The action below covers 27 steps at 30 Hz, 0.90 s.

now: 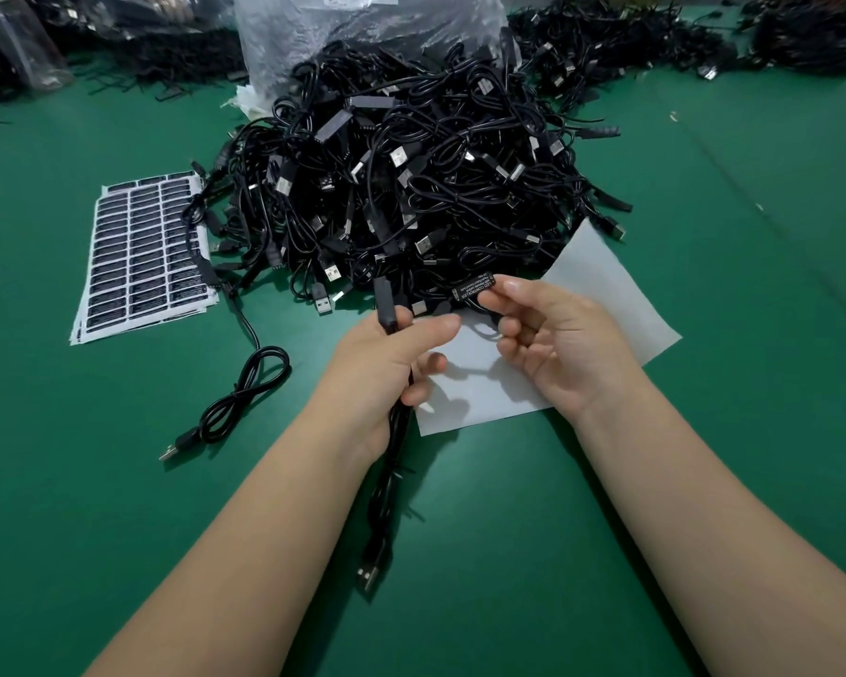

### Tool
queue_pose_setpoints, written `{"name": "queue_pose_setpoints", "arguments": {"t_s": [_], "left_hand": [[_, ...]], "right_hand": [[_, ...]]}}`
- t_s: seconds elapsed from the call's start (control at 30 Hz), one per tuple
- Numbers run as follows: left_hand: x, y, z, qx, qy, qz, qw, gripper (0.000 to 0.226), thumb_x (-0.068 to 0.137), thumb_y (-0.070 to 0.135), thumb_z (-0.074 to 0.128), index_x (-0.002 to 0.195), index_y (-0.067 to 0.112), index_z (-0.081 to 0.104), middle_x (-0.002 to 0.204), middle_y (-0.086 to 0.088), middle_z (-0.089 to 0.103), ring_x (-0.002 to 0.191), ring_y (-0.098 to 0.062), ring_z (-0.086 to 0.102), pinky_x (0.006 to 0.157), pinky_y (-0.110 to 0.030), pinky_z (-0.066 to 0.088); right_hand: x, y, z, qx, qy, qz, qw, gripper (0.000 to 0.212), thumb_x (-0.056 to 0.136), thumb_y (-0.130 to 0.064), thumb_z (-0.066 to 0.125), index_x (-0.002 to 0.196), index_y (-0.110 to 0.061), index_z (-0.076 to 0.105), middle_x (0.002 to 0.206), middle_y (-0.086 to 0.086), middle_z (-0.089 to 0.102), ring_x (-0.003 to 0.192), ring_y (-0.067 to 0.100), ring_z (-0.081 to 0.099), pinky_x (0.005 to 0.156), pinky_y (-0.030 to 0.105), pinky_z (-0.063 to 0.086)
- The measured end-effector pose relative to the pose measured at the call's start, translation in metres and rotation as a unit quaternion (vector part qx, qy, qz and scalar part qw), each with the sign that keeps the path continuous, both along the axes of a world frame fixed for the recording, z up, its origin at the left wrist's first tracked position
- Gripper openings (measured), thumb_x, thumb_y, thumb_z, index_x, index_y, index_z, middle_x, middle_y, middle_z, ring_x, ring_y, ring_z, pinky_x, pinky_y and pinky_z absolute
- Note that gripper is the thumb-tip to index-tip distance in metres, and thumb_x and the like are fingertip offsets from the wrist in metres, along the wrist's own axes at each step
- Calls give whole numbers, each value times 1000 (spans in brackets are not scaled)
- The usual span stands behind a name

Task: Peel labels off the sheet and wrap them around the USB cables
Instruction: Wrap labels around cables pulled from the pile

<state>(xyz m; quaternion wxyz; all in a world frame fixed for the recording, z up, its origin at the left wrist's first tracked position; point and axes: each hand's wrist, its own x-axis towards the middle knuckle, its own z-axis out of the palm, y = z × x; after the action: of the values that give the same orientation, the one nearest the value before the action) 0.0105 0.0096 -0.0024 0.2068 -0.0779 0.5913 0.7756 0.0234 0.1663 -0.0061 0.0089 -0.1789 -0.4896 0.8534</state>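
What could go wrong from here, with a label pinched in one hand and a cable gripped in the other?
The black label, pinched in the right hand, could go on crooked or stick to the fingers. The cable gripped in the left hand has slack hanging down toward its USB plug, which might sway during wrapping. The pile of cables sits just behind both hands and could snag the label.

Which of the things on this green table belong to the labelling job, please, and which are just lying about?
In the job:
- black USB cable gripped by the left hand
- black printed label pinched by the right hand
- stack of black label sheets
- heap of black USB cables

Lying about:
- blank white backing sheet
- clear plastic bag
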Motion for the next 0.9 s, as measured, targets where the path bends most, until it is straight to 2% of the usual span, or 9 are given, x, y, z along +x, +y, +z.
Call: {"name": "queue_pose_setpoints", "arguments": {"t_s": [0.07, 0.17, 0.27, 0.37, 0.53, 0.7, 0.8, 0.9], "left_hand": [[-1, 1, -1, 19, 12, 16, 1000, 36, 79, 5, 74, 77, 21, 41, 88, -3, 73, 50, -5, 54, 33, -15, 26], [-4, 1, 1, 60, 20, 33, 997, 38, 81, 4, 70, 75, 22, 37, 65, 7, 65, 47, -2, 49, 32, -13, 27], [-7, -3, 3, 64, 37, 35, 997, 39, 83, 3, 68, 75, 22, 35, 56, 11, 58, 44, -2, 44, 32, -13, 27], [-8, -8, 5, 28, 47, 43, 998, 39, 80, 3, 71, 75, 22, 36, 60, 7, 56, 43, -3, 43, 33, -14, 26], [-9, -14, 8, -16, 26, 19, 999, 41, 79, -1, 71, 77, 20, 36, 59, 5, 52, 42, -5, 45, 32, -15, 25], [-10, -16, 8, -17, 10, 13, 1000, 40, 78, -4, 70, 79, 19, 37, 80, -8, 61, 43, -5, 48, 32, -14, 27], [-11, -17, 8, -7, -5, 15, 1000, 40, 76, -4, 71, 80, 18, 38, 88, -12, 62, 42, -5, 49, 31, -14, 27], [-10, -19, 11, 19, -20, -15, 1000, 42, 74, -3, 72, 80, 19, 37, 76, -4, 69, 41, -4, 49, 29, -13, 25]], "right_hand": [[1, -1, -1, -3, 8, 30, 999, 16, 77, -15, 64, 68, -15, 78, 80, 6, 74, 51, 6, 56, 50, 18, 48], [2, -3, -2, 8, 26, 73, 997, 18, 68, -24, 63, 73, -15, 78, 82, 5, 74, 55, 6, 57, 54, 19, 49], [2, -3, -4, 35, 32, 97, 994, 19, 74, -23, 61, 75, -18, 79, 83, 4, 74, 57, 5, 57, 56, 18, 49], [2, -3, -3, 39, 31, 90, 995, 27, 87, -16, 55, 75, -18, 79, 80, 3, 73, 56, 5, 57, 55, 18, 49], [4, -4, -1, 45, 25, 80, 995, 32, 91, -13, 53, 72, -17, 78, 74, 2, 72, 55, 6, 57, 54, 18, 49], [5, -8, -1, 87, 22, 88, 992, 17, 88, -10, 60, 79, -12, 74, 74, 6, 72, 52, 7, 54, 52, 17, 48], [5, -9, -3, 113, 21, 92, 989, 25, 88, -14, 62, 68, -18, 76, 72, 6, 72, 48, 6, 53, 48, 17, 46], [5, -8, -2, 116, 21, 94, 989, 16, 80, -29, 71, 66, -23, 76, 73, 4, 72, 47, 6, 52, 44, 17, 43]]}}
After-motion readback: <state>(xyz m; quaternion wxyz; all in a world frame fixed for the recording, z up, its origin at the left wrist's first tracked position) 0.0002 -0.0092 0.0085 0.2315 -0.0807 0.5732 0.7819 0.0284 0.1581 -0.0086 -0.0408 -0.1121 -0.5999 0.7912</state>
